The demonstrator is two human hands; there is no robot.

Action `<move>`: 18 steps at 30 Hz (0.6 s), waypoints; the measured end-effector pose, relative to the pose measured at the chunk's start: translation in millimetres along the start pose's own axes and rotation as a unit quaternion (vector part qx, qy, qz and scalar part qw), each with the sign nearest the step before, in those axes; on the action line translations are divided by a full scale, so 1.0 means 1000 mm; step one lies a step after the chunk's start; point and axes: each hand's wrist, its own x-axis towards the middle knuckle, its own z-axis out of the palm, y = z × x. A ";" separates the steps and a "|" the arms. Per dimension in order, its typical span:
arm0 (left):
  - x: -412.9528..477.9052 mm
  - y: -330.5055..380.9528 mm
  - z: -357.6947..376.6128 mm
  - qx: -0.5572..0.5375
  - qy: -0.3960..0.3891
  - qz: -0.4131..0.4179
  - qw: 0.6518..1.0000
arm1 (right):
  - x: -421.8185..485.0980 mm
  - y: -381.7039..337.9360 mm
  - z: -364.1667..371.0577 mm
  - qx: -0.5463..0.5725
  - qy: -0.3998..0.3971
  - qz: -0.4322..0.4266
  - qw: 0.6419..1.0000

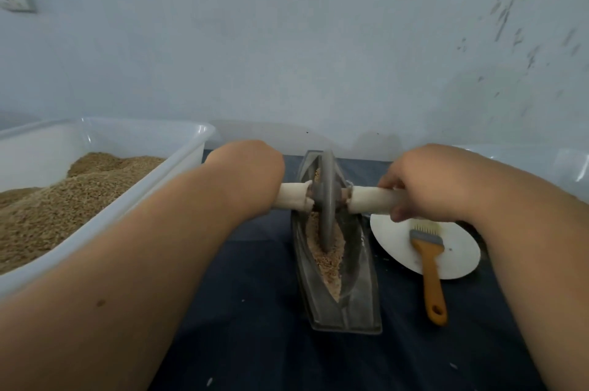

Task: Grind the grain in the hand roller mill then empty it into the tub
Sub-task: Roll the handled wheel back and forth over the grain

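While clenching the fingers (398, 213) of left hand (251, 167) and right hand (424, 186) round the wrapped handles (369, 199), rolling the wheel (328, 199) through grain (325, 253) in the mill trough (360, 304) mid-bench (255, 311), beside the left-edge tub (178, 167); likely risking spilling by pressing unevenly.

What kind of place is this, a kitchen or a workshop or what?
Likely a makeshift home or small-workshop grinding spot, not a fitted kitchen: a tub of grain, a roller mill on dark cloth, and a bare, scuffed wall behind.
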 end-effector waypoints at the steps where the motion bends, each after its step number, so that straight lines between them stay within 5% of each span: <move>1: -0.002 0.000 -0.002 -0.003 -0.005 0.001 1.000 | -0.001 -0.002 -0.001 0.002 -0.003 0.003 1.000; 12: 0.024 0.001 0.035 -0.132 0.124 -0.057 0.982 | 0.044 0.010 0.060 0.144 0.167 0.112 0.969; 18: 0.024 0.000 0.036 -0.107 0.125 -0.058 0.985 | 0.045 0.017 0.067 0.163 0.161 0.095 0.969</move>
